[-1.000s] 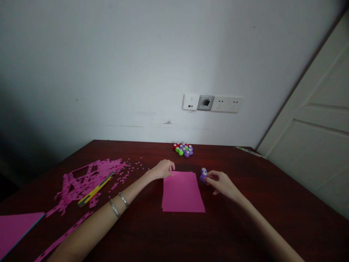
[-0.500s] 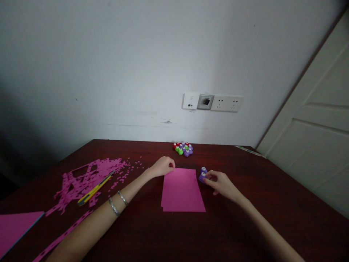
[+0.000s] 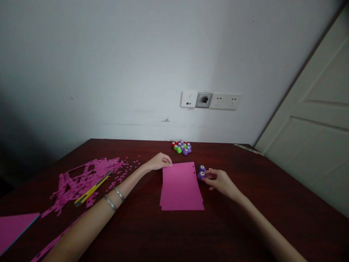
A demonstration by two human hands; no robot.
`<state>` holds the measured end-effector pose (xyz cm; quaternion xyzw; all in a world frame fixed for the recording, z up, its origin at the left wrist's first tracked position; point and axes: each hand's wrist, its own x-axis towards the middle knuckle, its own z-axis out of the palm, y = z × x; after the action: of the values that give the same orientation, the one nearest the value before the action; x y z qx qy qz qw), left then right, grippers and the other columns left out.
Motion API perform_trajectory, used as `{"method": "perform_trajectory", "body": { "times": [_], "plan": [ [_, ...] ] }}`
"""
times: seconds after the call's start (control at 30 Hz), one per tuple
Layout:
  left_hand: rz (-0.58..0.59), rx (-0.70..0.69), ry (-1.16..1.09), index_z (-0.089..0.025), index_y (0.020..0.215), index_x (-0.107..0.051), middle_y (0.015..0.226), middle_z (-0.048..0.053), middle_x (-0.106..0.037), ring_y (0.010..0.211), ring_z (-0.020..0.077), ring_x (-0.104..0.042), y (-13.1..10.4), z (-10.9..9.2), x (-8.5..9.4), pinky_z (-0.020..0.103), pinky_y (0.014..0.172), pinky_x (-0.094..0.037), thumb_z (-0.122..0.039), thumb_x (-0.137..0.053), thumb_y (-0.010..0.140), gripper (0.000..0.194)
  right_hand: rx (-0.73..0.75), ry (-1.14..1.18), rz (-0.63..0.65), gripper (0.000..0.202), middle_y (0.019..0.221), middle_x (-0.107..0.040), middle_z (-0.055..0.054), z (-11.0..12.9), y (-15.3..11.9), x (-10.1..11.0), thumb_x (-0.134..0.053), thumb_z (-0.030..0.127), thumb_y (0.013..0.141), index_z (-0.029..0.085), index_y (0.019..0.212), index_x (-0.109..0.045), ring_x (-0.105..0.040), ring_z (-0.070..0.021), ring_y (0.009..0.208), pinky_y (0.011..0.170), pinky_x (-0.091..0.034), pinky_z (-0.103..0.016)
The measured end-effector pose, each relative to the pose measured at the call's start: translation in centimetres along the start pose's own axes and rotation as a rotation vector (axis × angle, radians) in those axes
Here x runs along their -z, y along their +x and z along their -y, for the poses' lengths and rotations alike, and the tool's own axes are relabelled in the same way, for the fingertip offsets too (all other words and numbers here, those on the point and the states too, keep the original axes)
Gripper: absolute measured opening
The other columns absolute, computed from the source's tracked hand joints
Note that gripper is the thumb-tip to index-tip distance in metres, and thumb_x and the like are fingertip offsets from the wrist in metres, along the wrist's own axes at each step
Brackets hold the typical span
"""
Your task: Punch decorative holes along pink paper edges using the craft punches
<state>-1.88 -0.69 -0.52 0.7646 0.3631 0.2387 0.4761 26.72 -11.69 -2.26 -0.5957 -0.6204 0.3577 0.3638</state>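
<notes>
Two pink sheets of paper [image 3: 181, 189] lie stacked slightly out of line, with small dark holes along the top sheet's upper right edge. At its upper left corner, my left hand [image 3: 160, 161] is closed in a pinch on the top sheet. My right hand [image 3: 218, 180] is closed, fingertips on a small purple craft punch [image 3: 201, 175] with an eye-like white top, beside the paper's right edge. A second purple punch [image 3: 202, 168] sits just behind it. Something red and white [image 3: 210, 169] shows partly behind my right fingers.
Red, green and purple punches [image 3: 182, 147] cluster near the wall. On the left are pink paper scraps [image 3: 92, 174], tiny cut-out bits [image 3: 121, 174] and a yellow utility knife [image 3: 92, 190]. A pink sheet [image 3: 16, 229] lies at the lower left, a thin strip [image 3: 248, 148] at the back right.
The top pink sheet has turned slightly, its upper edge now tilted, and more holes show at its right edge. My right hand stays at the purple punch.
</notes>
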Motion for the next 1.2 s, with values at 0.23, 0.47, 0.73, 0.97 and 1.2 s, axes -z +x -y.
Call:
{"method": "perform_trajectory", "body": {
  "times": [0.23, 0.47, 0.73, 0.97, 1.2],
  "plan": [
    [0.017, 0.001, -0.028, -0.011, 0.076, -0.066, 0.072, 0.006, -0.067, 0.065, 0.0128, -0.059, 0.04, 0.33, 0.19, 0.025, 0.062, -0.042, -0.027, -0.067, 0.065, 0.019, 0.043, 0.046, -0.001, 0.028, 0.084, -0.065, -0.005, -0.21, 0.08, -0.30, -0.068, 0.033, 0.068, 0.013, 0.087, -0.067, -0.063, -0.0181, 0.072, 0.046, -0.059, -0.024],
    [0.015, 0.014, -0.037, -0.011, 0.077, -0.067, 0.072, 0.006, -0.068, 0.065, 0.0129, -0.059, 0.13, 0.63, 0.47, 0.025, 0.062, -0.042, -0.027, -0.068, 0.065, 0.020, 0.065, 0.063, -0.031, 0.028, 0.083, -0.064, -0.004, -0.18, 0.03, -0.48, -0.067, 0.035, 0.068, 0.013, 0.087, -0.066, -0.063, -0.0178, 0.073, 0.047, -0.059, -0.024],
    [0.010, 0.040, -0.057, -0.012, 0.076, -0.068, 0.072, 0.006, -0.068, 0.065, 0.0135, -0.059, 0.10, 0.64, 0.30, 0.026, 0.063, -0.042, -0.027, -0.068, 0.063, 0.020, 0.027, 0.100, -0.013, 0.029, 0.077, -0.066, -0.004, -0.46, 0.12, -0.86, -0.070, 0.033, 0.065, 0.013, 0.086, -0.067, -0.064, -0.0182, 0.070, 0.046, -0.059, -0.025],
    [0.014, 0.032, -0.059, -0.012, 0.077, -0.068, 0.073, 0.006, -0.068, 0.066, 0.0135, -0.059, 0.17, 0.99, 0.38, 0.025, 0.063, -0.042, -0.028, -0.068, 0.064, 0.020, 0.022, 0.091, 0.010, 0.028, 0.079, -0.067, -0.004, -0.11, -0.08, -0.92, -0.068, 0.033, 0.066, 0.013, 0.086, -0.066, -0.064, -0.0175, 0.070, 0.048, -0.058, -0.025],
    [0.003, 0.037, -0.058, -0.012, 0.077, -0.068, 0.074, 0.006, -0.068, 0.067, 0.0133, -0.059, -0.12, 0.47, 0.27, 0.025, 0.064, -0.042, -0.028, -0.068, 0.065, 0.020, 0.033, 0.068, 0.048, 0.030, 0.077, -0.067, -0.003, 0.35, -0.32, -0.95, -0.067, 0.034, 0.067, 0.013, 0.089, -0.066, -0.064, -0.0170, 0.069, 0.049, -0.057, -0.024]
  ]
}}
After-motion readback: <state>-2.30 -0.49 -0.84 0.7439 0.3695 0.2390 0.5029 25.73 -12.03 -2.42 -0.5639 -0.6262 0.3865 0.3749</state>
